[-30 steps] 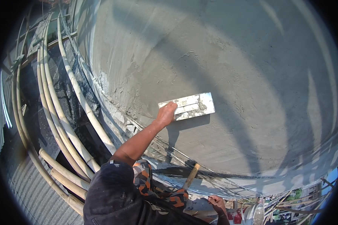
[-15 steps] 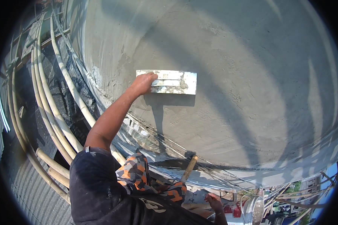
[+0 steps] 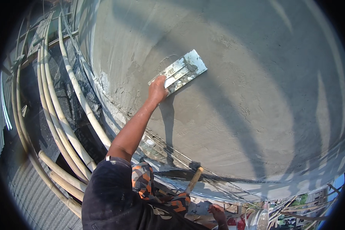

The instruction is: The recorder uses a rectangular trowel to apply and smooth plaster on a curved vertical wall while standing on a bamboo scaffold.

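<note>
My left hand (image 3: pixel 157 90) is closed around the handle of a rectangular plastering trowel (image 3: pixel 195 61). Smears of wet mortar cover the trowel's back, and its blade lies tilted against the grey plastered wall (image 3: pixel 226 126), with the far end raised toward the upper right. Fresh, rough patches and trowel marks show in the plaster around it. Low at the bottom, my right hand (image 3: pixel 217 212) hangs away from the wall, its fingers loosely bent and apart, with nothing visible in them. Beside it is a bucket (image 3: pixel 261 219), partly cut off by the picture's edge.
Long bamboo poles (image 3: pixel 74 82) run along the left, over dark sheeting and corrugated roofing (image 3: pixel 30 195). A cut bamboo end (image 3: pixel 195 179) sticks up near my legs. Thin rods or strips (image 3: pixel 230 188) lie along the wall's lower edge. More poles (image 3: pixel 310 207) stand at lower right.
The trowel has turned from level to slanted, its right end swinging upward. My left hand has shifted slightly right and down with it. My right hand stays low near the bucket.
</note>
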A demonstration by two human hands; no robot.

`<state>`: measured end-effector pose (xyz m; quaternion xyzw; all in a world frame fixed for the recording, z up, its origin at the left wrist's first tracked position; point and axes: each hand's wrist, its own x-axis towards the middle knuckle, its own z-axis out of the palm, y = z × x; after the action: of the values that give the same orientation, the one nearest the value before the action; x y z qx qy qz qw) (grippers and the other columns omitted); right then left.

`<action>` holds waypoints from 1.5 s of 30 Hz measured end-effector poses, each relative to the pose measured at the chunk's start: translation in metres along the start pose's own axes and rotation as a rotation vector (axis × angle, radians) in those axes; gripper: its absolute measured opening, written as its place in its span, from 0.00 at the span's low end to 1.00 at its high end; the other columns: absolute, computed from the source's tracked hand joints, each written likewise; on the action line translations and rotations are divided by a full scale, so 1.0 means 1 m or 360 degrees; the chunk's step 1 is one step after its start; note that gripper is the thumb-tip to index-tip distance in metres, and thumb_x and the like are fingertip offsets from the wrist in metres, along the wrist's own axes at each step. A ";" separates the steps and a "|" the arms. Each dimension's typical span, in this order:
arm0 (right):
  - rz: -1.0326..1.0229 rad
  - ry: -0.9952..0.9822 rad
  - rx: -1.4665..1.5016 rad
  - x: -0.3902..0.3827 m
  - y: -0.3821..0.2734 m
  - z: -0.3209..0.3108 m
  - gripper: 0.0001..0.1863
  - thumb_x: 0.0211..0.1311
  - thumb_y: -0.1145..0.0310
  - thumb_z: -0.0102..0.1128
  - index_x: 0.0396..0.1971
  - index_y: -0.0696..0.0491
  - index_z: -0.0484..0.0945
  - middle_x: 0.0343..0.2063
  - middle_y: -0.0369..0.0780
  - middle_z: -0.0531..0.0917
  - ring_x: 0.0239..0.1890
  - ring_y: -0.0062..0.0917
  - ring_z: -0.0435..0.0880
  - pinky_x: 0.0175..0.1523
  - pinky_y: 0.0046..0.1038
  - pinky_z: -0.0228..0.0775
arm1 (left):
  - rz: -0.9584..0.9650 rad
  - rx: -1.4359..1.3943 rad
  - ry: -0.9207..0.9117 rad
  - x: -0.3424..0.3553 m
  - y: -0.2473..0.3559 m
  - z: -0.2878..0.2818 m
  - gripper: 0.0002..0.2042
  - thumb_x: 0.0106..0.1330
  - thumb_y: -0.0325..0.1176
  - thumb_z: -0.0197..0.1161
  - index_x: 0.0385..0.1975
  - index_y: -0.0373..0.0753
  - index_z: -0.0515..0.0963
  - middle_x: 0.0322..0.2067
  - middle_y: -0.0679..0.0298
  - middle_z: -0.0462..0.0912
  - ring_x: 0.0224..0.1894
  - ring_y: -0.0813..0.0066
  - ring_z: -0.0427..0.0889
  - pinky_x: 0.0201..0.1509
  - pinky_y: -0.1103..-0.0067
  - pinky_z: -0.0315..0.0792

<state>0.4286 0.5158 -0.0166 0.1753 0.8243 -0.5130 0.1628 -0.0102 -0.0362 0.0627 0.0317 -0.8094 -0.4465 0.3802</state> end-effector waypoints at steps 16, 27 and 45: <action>0.0095 0.0049 -0.0047 -0.010 0.008 -0.015 0.10 0.64 0.66 0.62 0.39 0.57 0.79 0.28 0.35 0.82 0.31 0.21 0.83 0.37 0.23 0.75 | -0.0320 -0.0892 0.0051 0.087 0.172 -0.032 0.11 0.51 0.25 0.58 0.34 0.27 0.76 0.33 0.39 0.80 0.41 0.41 0.80 0.44 0.63 0.74; -0.0026 0.0007 -0.0130 -0.001 -0.032 -0.003 0.13 0.64 0.64 0.62 0.40 0.59 0.79 0.28 0.37 0.83 0.30 0.20 0.83 0.38 0.22 0.75 | 0.0044 0.0140 -0.0130 0.031 -0.045 -0.067 0.16 0.49 0.21 0.60 0.39 0.41 0.78 0.40 0.54 0.80 0.46 0.50 0.78 0.48 0.62 0.72; 0.0091 0.0105 -0.0168 -0.009 -0.036 -0.013 0.11 0.60 0.65 0.66 0.37 0.57 0.82 0.27 0.32 0.82 0.30 0.15 0.79 0.35 0.20 0.71 | -0.0160 -0.0421 -0.0801 -0.220 -0.075 0.081 0.19 0.45 0.19 0.65 0.40 0.38 0.78 0.42 0.53 0.79 0.48 0.52 0.78 0.52 0.64 0.71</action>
<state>0.4189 0.5120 0.0216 0.2068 0.8498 -0.4579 0.1593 0.0715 0.0614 -0.1479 -0.0898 -0.8104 -0.5603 0.1456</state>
